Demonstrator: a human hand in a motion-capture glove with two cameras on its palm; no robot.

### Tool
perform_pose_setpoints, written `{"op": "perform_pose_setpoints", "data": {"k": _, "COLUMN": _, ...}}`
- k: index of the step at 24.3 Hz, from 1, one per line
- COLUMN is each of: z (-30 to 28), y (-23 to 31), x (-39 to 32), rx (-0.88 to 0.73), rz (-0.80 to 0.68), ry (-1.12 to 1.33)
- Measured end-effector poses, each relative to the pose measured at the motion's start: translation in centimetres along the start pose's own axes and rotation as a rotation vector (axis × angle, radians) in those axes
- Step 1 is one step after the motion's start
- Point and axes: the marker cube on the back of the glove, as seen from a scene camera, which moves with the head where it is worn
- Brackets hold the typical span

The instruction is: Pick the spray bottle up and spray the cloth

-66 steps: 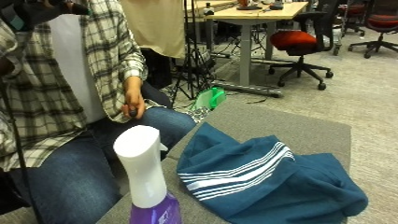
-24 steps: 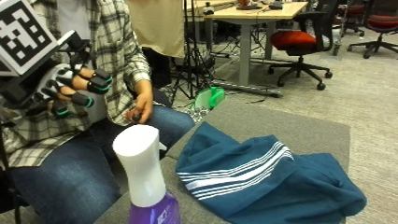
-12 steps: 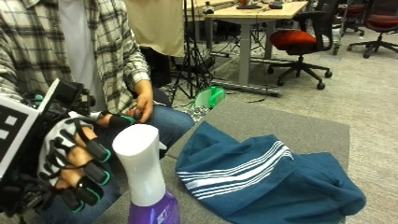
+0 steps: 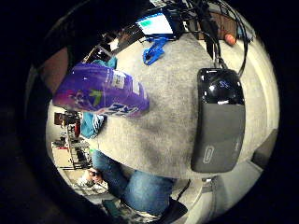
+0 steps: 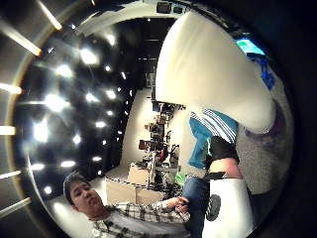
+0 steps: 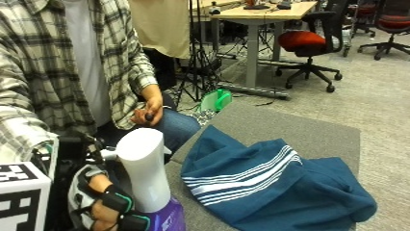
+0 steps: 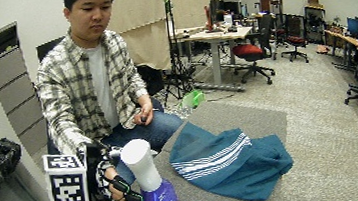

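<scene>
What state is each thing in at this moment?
Purple spray bottle with tall white top: upright on the grey table, not lifted.
Blue cloth with white stripes: lying crumpled on the table beside the bottle.
Gloved right hand: at the bottle's base, fingers curled; grip not clear.
Bare left hand: resting on the lap.

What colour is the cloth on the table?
The cloth is teal blue with white stripes, clearest in the outside view.

Purple spray bottle (image 4: 103,91) base fills the near side, standing on grey table (image 4: 173,116). Black device (image 4: 219,120) (w/ cable) lies apart from it; blue clip (image 4: 154,50) sits farther off.
</scene>
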Motion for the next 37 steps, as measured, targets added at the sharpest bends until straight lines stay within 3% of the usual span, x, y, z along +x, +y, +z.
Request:
{"op": "perform_pose_setpoints", "data": {"k": 19, "z": 3.5, "y": -4.4, "x": 0.7, "rx": -0.027, "rz": -0.124, "ry": -0.267}}
{"op": "perform_pose_setpoints", "data": {"k": 37, "z": 4.2, "y": -6.1, "x": 0.8, "rx": 0.235, "rz": -0.141, "ry": -0.279}}
